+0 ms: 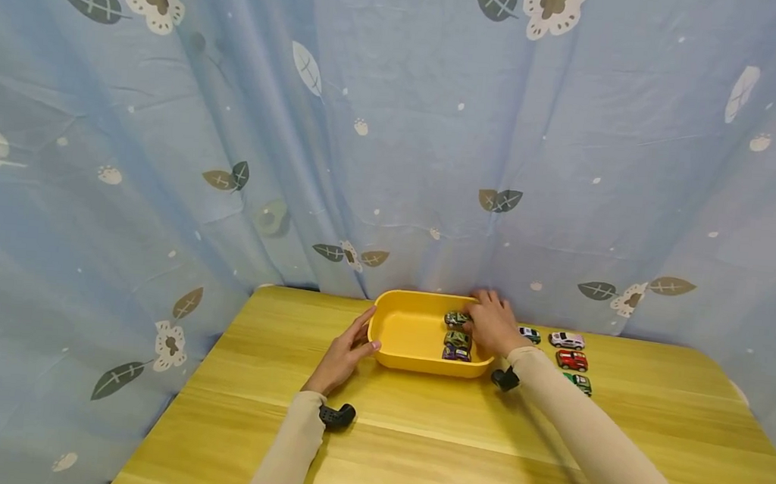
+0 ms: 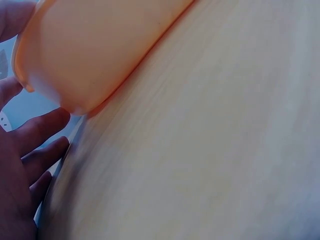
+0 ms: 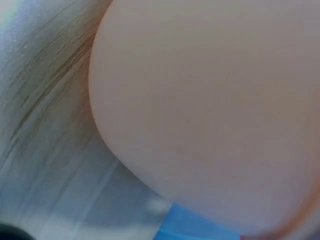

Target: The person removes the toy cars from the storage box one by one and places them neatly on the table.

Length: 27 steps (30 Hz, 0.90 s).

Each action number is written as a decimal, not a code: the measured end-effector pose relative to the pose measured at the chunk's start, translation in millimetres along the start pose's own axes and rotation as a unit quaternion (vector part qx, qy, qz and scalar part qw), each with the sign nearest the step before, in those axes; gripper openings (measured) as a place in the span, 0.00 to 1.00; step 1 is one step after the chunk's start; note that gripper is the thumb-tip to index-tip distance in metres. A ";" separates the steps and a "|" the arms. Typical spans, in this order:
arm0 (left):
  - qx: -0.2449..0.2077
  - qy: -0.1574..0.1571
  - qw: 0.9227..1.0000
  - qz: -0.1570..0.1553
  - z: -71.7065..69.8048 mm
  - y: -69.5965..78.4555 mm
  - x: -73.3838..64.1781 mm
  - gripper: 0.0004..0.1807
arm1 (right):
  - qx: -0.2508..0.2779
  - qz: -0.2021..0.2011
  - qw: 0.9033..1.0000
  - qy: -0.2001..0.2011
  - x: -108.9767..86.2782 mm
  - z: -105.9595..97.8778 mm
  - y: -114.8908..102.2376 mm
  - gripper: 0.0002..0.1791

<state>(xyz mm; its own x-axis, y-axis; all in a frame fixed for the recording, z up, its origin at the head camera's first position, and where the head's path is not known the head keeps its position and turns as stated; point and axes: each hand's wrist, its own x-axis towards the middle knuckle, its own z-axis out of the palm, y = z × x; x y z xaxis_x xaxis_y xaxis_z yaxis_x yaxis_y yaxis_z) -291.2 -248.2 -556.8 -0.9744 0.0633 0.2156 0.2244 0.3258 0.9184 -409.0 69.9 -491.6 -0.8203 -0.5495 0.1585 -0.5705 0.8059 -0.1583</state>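
A yellow plastic bin [image 1: 412, 364] sits near the back of the table. My left hand [image 1: 345, 356] grips its left end, thumb at the rim and fingers along the outer wall. In the left wrist view that hand [image 2: 30, 145] shows at the bin's corner. Over the bin's right end reaches my right hand [image 1: 493, 322], its thumb and a finger pinching the right end of a dark green toy car [image 1: 455, 319]. An olive toy car [image 1: 457, 339] and a purple one [image 1: 456, 353] lie in front of it inside the bin. The bin's wall [image 3: 200, 110] fills the right wrist view, hiding that hand.
Right of the bin are a dark-and-white toy car [image 1: 530, 334], a white one [image 1: 566, 340], a red one [image 1: 572, 360] and a green one [image 1: 578, 383]. A blue patterned curtain [image 1: 425, 123] hangs right behind the wooden table [image 1: 413, 441].
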 end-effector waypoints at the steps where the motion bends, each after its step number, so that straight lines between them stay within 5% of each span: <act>1: -0.003 0.000 1.000 0.000 0.5 -0.3 0.4 0.41 | 0.003 -0.009 1.000 0.011 -0.4 -1.3 1.3 0.15; 8: 0.007 0.000 1.000 0.001 0.0 -2.1 0.8 0.41 | 0.038 -0.062 0.994 0.087 -5.5 -27.0 13.3 0.15; 18: 0.024 0.003 1.000 -0.007 2.6 -1.9 1.2 0.40 | 0.011 -0.076 0.994 0.082 -42.2 -61.7 69.1 0.15; 27: 0.040 0.011 0.999 -0.003 1.0 -2.9 3.2 0.40 | -0.021 -0.039 0.996 0.079 -83.5 -86.1 134.3 0.16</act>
<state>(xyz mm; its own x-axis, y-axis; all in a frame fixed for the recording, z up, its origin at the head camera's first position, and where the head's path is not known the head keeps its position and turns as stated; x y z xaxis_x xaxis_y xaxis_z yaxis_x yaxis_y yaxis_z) -295.1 -248.0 -559.0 -0.9749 0.0408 0.2190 0.2168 0.4002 0.8904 -413.6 243.0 -442.3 -0.7548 -0.5722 0.3208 -0.6277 0.7721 -0.0998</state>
